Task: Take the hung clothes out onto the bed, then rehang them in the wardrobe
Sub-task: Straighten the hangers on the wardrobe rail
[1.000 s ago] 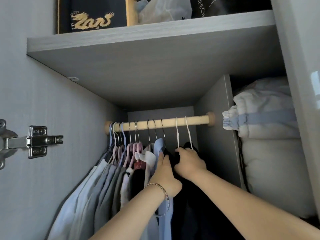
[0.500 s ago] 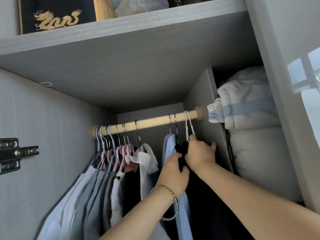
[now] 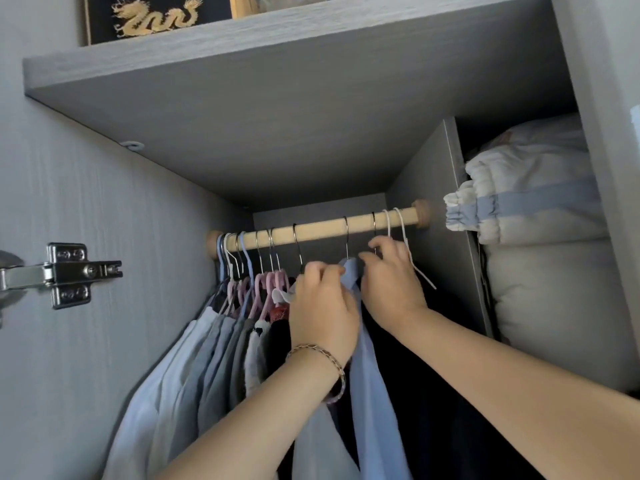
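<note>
Both hands reach up into the wardrobe, meeting just under the wooden rail [image 3: 318, 230] right of the frame's centre. The left hand [image 3: 322, 306], a bracelet [image 3: 323, 356] on its wrist, has its fingers curled around the top of a light blue garment [image 3: 372, 393], which hangs from a metal hook on the rail and trails down to the bottom edge. The right hand [image 3: 391, 285] is just beside it, thumb against the top of the same garment and fingers bent up among the metal hooks. Whether it grips a hanger neck is hidden by the hand itself.

Dark garments [image 3: 436, 375] hang behind and right of the right forearm, under two white hangers [image 3: 405, 244] at the rail's right end. Pink hangers [image 3: 270, 289] are bunched at the rail's left end, carrying pale grey and white clothes [image 3: 194, 358] that slant toward the lower left.

A metal door hinge [image 3: 69, 275] sits at the left edge. The grey shelf [image 3: 277, 98] spans the top, with a black box bearing a gold dragon [image 3: 152, 19] on it. Bundled white bedding [image 3: 540, 216] fills the compartment at the right.
</note>
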Tool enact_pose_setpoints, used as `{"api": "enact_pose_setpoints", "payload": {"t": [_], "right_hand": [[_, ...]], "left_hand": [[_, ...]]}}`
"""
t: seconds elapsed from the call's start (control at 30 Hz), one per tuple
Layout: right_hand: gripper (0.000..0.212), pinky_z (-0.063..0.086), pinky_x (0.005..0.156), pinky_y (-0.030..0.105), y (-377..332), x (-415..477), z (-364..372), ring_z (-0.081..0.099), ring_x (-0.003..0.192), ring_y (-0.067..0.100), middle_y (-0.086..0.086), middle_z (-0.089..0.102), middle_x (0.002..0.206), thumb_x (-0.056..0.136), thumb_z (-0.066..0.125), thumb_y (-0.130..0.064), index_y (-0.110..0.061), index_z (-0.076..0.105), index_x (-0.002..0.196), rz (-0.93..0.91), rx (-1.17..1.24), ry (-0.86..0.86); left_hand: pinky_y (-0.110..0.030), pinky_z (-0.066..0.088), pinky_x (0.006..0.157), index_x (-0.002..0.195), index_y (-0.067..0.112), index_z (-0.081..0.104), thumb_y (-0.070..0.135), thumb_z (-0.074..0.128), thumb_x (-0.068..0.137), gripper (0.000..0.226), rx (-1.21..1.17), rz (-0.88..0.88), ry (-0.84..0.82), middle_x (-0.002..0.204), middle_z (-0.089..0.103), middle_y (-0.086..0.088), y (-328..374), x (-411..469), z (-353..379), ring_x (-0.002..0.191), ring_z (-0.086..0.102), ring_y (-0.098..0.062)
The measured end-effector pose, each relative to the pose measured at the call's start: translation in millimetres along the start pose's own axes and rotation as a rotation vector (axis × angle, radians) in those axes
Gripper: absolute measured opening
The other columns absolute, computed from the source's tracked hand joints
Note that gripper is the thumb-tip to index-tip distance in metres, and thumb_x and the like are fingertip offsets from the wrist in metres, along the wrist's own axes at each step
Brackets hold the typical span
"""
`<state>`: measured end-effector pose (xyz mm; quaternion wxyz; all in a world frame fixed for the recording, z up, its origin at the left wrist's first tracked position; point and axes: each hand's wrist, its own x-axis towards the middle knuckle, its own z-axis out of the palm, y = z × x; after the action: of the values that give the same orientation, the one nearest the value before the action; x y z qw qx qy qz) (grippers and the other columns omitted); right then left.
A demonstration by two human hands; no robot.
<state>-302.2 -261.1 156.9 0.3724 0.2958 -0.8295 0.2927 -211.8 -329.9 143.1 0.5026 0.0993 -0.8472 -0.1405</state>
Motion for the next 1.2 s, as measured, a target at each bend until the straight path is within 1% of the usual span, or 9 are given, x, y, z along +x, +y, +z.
{"api": "enact_pose_setpoints", "payload": {"t": [0.13,0.3,0.5,0.57,0.67,0.73,0.83,1.0,1.2], "right_hand": [[0.047,0.044,0.077,0.028,-23.4,3.5,17.0,0.055,0.115,0.031,0.019,0.052,0.129,0.095,0.048,-0.031,0.0,0.042,0.131,0.276,0.389,-0.443],[0.037,0.043,0.094,0.035,-9.0,1.4,24.6,0.05,0.119,0.035,0.02,0.049,0.133,0.1,0.034,-0.018,0.0,0.045,0.131,0.481,0.394,-0.361],[0.024,0.039,0.068,0.028,30.3,1.0,9.8,0.055,0.112,0.035,0.021,0.058,0.113,0.098,0.043,-0.019,-0.001,0.058,0.099,0.422,0.256,-0.319],[0.029,0.041,0.075,0.031,22.2,-6.5,4.3,0.054,0.111,0.037,0.023,0.057,0.116,0.098,0.043,-0.021,0.002,0.057,0.107,0.35,0.142,-0.217],[0.041,0.042,0.09,0.039,-11.5,-14.9,5.2,0.052,0.106,0.036,0.018,0.059,0.11,0.096,0.034,-0.029,-0.004,0.063,0.109,-0.074,0.092,0.22],[0.039,0.042,0.094,0.035,-41.4,-12.9,4.2,0.053,0.108,0.031,0.013,0.061,0.112,0.095,0.039,-0.032,-0.006,0.061,0.115,-0.17,0.281,0.088],[0.032,0.041,0.08,0.025,-71.9,-3.5,31.9,0.056,0.11,0.029,0.012,0.06,0.117,0.093,0.049,-0.021,-0.007,0.051,0.121,0.001,0.379,-0.403],[0.014,0.048,0.045,0.025,-90.2,-13.3,66.1,0.051,0.055,0.018,0.011,0.054,0.072,0.096,0.04,-0.007,-0.006,0.053,0.1,0.522,0.842,-0.66],[0.027,0.046,0.066,0.029,-72.7,-1.9,55.8,0.057,0.078,0.019,0.005,0.061,0.084,0.093,0.046,-0.042,-0.018,0.057,0.087,0.723,1.191,-0.773]], "left_hand": [[-0.035,0.04,0.097,0.12,0.011,0.055,0.02,0.049,0.088,0.033,0.256,-0.179,-0.217,0.129,0.049,-0.006,-25.4,14.4,-26.1,0.121,0.045,-0.026],[-0.038,0.031,0.104,0.097,0.011,0.057,0.015,0.052,0.084,0.015,0.423,-0.178,-0.453,0.096,0.057,-0.004,-32.2,9.1,-16.1,0.105,0.056,-0.025],[-0.044,0.029,0.099,0.121,0.013,0.052,0.033,0.05,0.088,0.038,0.336,-0.07,-0.525,0.127,0.048,-0.007,0.1,11.0,20.2,0.115,0.049,-0.028],[-0.046,0.03,0.101,0.119,0.016,0.055,0.042,0.044,0.091,0.04,0.249,-0.025,-0.463,0.129,0.049,-0.006,-0.2,7.7,21.6,0.12,0.045,-0.028],[-0.045,0.02,0.108,0.114,0.016,0.064,0.04,0.036,0.091,0.044,0.254,0.061,0.063,0.127,0.055,-0.005,-24.8,7.8,8.8,0.125,0.045,-0.026],[-0.045,0.018,0.111,0.121,0.014,0.059,0.036,0.036,0.09,0.045,0.391,0.011,0.131,0.134,0.05,-0.008,-46.4,11.8,-6.9,0.131,0.04,-0.026],[-0.043,0.029,0.108,0.123,0.013,0.053,0.031,0.037,0.095,0.038,0.453,-0.262,-0.219,0.134,0.049,-0.008,-68.1,20.3,-27.7,0.129,0.039,-0.026],[-0.044,0.032,0.106,0.112,0.017,0.056,0.029,0.041,0.094,0.026,0.459,-0.219,-0.293,0.117,0.061,-0.005,-80.8,18.7,-37.8,0.12,0.046,-0.027],[-0.048,0.003,0.116,0.131,0.025,0.049,0.026,0.039,0.093,0.039,0.488,-0.06,-0.419,0.139,0.047,-0.006,-66.4,16.0,-26.1,0.143,0.011,-0.024]]}}
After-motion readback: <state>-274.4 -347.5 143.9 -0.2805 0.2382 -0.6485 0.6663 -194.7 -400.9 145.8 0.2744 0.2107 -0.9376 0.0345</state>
